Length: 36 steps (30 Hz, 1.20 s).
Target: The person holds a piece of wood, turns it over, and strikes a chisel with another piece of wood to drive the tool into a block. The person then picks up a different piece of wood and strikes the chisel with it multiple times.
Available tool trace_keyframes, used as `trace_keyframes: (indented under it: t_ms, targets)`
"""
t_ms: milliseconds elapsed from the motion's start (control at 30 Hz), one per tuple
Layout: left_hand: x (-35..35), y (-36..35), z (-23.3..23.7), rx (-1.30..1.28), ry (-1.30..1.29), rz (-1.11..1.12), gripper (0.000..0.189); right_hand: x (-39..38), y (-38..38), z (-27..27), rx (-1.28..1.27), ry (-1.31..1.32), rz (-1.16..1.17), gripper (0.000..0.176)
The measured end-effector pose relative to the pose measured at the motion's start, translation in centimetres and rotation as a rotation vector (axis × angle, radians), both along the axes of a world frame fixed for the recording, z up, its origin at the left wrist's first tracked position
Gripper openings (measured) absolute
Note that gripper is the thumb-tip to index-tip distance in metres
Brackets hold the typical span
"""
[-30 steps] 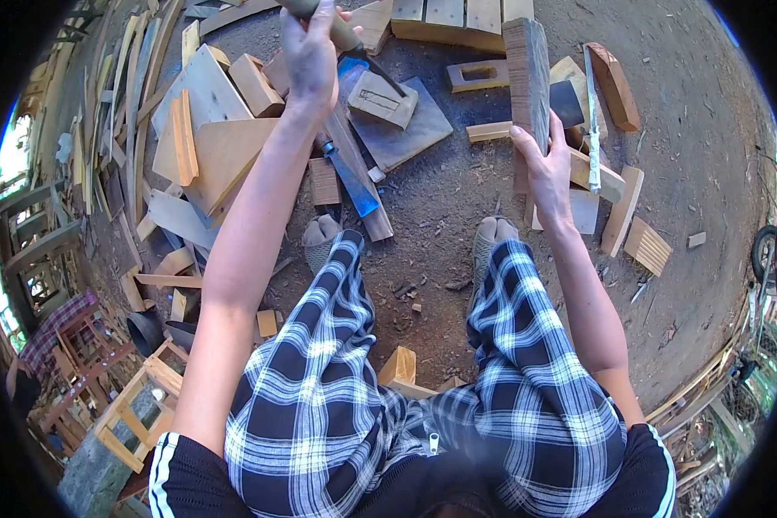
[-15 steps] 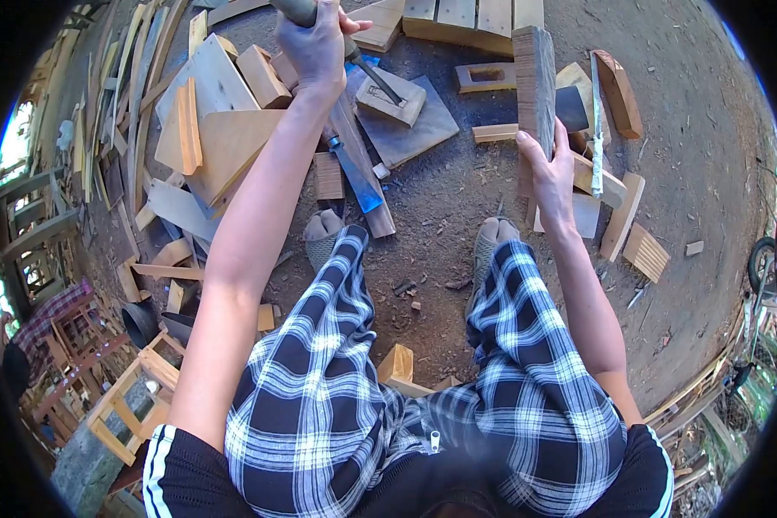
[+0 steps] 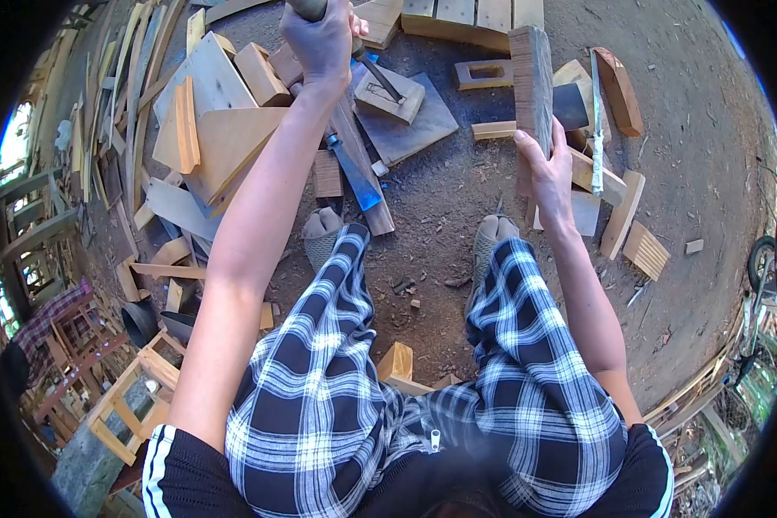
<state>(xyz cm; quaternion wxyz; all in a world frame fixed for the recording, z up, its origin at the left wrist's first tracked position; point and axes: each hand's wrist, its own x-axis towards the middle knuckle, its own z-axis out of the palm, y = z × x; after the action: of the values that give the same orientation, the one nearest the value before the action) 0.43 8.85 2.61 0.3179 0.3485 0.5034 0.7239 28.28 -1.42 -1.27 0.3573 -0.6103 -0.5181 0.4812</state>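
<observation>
My left hand [image 3: 318, 45] is closed round the handle of a chisel [image 3: 382, 76], its blade slanting down to the right. The blade's tip meets a small wooden block [image 3: 399, 102] with a rectangular outline on its top face. Under that block lies a flat square board [image 3: 432, 129]. In my right hand [image 3: 551, 177] a thick, weathered wooden bar [image 3: 533, 82] stands upright, gripped near its lower end and apart from the chisel. A second chisel with a blue blade [image 3: 355, 177] rests on a long plank [image 3: 376, 216] by my left foot.
A handsaw [image 3: 597, 129] and several offcuts lie on the right. Beyond the blocks is a slatted wooden piece [image 3: 457, 24]. Boards [image 3: 207, 91] are heaped on the left, with a small wooden frame [image 3: 134, 401] lower down. A block with a slot [image 3: 483, 75] lies between my hands.
My left hand and the chisel have shifted slightly down and to the right. The bar in my right hand has moved a little to the left.
</observation>
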Motion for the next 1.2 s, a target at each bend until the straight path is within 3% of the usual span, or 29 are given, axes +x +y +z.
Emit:
trace_keyframes:
  t_ms: [867,1033,1200]
  targets:
    - [1.1,-0.2,0.3,0.007,0.010,-0.006,0.021,-0.2,0.0,0.0,-0.005,0.006,0.019,0.064]
    - [1.8,-1.2,0.1,0.016,0.034,-0.038,0.022,-0.3,0.0,-0.4,0.012,-0.013,0.034,0.072]
    - [3.1,-2.2,0.0,0.048,0.183,-0.038,0.025,-1.8,2.0,3.0,-0.069,0.027,0.177,0.081]
